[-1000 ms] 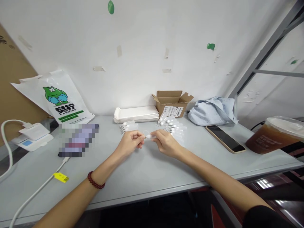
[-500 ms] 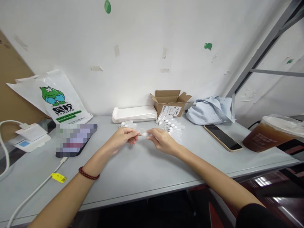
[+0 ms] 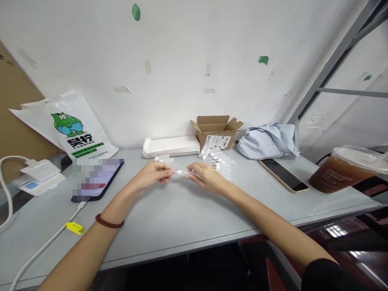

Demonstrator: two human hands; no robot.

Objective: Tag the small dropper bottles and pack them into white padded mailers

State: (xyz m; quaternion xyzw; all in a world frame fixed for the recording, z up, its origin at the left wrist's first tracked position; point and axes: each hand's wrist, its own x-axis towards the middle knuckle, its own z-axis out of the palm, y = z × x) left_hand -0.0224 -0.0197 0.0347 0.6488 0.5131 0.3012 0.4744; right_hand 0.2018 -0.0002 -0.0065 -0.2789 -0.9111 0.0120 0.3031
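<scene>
Head view: left hand (image 3: 155,173) pinches capped end of clear tube (image 3: 181,173) between hands; right hand (image 3: 207,177), fingers parted at other end, contact unclear. Slack pinch could drop tube; stray right knuckles could scatter spare tubes (image 3: 224,163) heaped just beyond.

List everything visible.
Wall: one, white, behind
Table: one, grey, underneath
Cardboard box: one, brown, by wall
Packet stack: one, white, beside box
Loose plastic tubes: several, clear, before box and packets
Cloth bag: one, pale blue, right
Flat phones: two, dark, both sides
Plastic cup: one, brown contents, right
Printed bag: one, white, left
Boxy adapter: one, white, far left
Tagged cable: one, white, left
Cardboard panel: one, brown, far left
Metal frame: one, grey, right
Capped plastic tube: one, clear, view centre
Bracelet: one, maroon, left wrist
Left hand: one, bare, holding tube
Right hand: one, bare, at tube
</scene>
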